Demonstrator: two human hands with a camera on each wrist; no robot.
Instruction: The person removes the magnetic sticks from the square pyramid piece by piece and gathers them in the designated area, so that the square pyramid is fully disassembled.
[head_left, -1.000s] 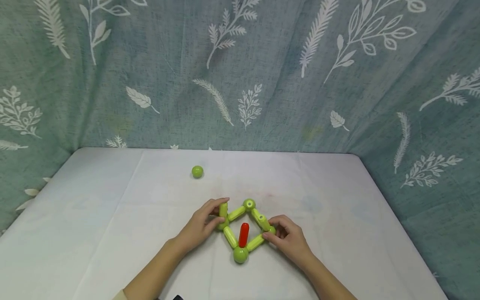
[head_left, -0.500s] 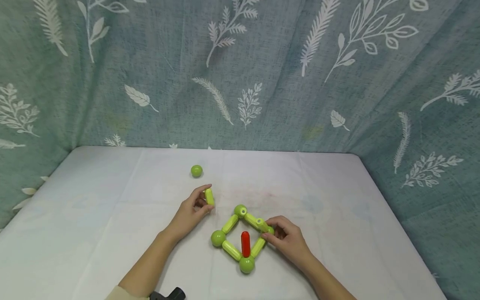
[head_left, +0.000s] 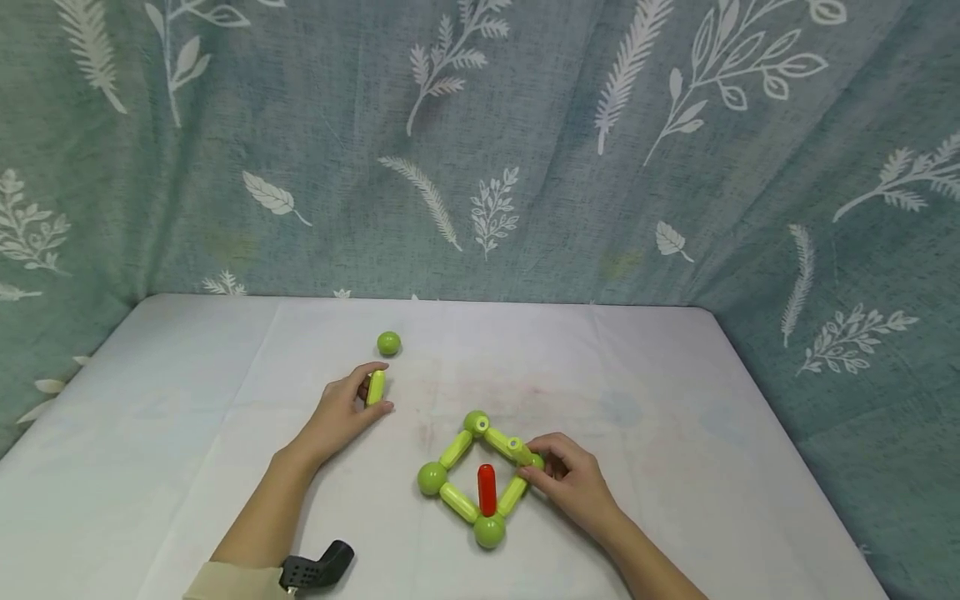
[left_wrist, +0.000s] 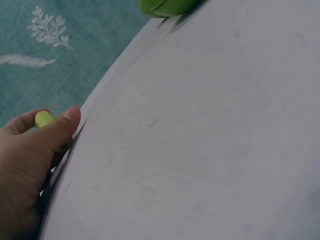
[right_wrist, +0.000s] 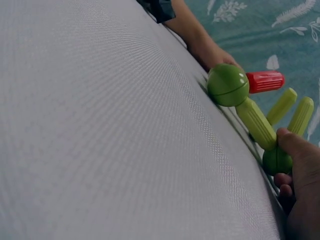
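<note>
In the head view my left hand [head_left: 337,421] pinches a loose yellow-green rod [head_left: 376,388] between thumb and fingers, just in front of a lone green ball [head_left: 388,343]. A diamond-shaped frame of yellow-green rods [head_left: 459,502] joined by green balls [head_left: 489,532] lies at the centre. One red rod [head_left: 487,490] stands up from its near ball. My right hand [head_left: 573,479] grips the frame's right corner, where another rod [head_left: 516,450] rises. In the right wrist view, my thumb and fingers are around that corner's green ball [right_wrist: 276,161], partly hiding it.
A white cloth covers the table [head_left: 675,400]. Behind and beside it hangs a green leaf-patterned curtain [head_left: 337,150]. A black device [head_left: 318,567] sits at the left wrist, by the sleeve [head_left: 232,582].
My left hand has left the frame's left corner, carrying the yellow-green rod back and left toward the lone ball. The frame has turned slightly while my right hand stays on its corner.
</note>
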